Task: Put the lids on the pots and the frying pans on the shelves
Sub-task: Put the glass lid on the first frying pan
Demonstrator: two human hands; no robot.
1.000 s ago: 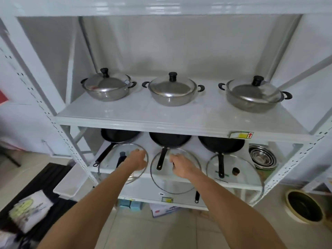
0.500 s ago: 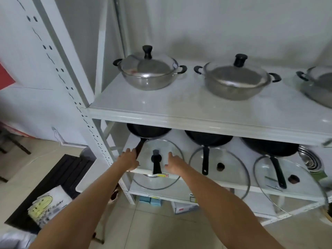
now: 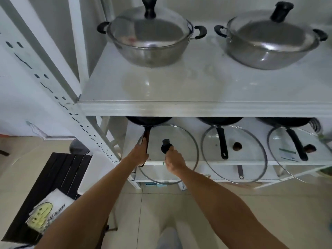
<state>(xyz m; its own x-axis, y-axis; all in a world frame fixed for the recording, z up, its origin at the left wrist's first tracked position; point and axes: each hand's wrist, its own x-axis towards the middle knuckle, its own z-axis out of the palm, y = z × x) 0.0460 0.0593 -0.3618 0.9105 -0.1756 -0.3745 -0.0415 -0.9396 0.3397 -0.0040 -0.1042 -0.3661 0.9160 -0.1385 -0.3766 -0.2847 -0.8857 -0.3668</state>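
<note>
A pale tiled floor [image 3: 224,209] is seen below. At lower left a dark slatted panel [image 3: 59,169] is laid on it, and a white bag [image 3: 47,212] printed with a yellow-green figure is rested on the panel's near end. A white wall [image 3: 16,97] is seen at left.

We see white shelving [image 3: 179,108] with dark slots running in a pattern down its upright. On top stand two silver steel pots [image 3: 152,38] [image 3: 269,42], their lid knobs and side handles black. Below, the frying pans [image 3: 149,121] are black, as are their handles, and the glass lids [image 3: 179,141] are clear with silver rims (one knob black, two brownish). The floor tiles [image 3: 161,212] are beige, and a white bag [image 3: 46,211] carries a yellow-green print.
</note>
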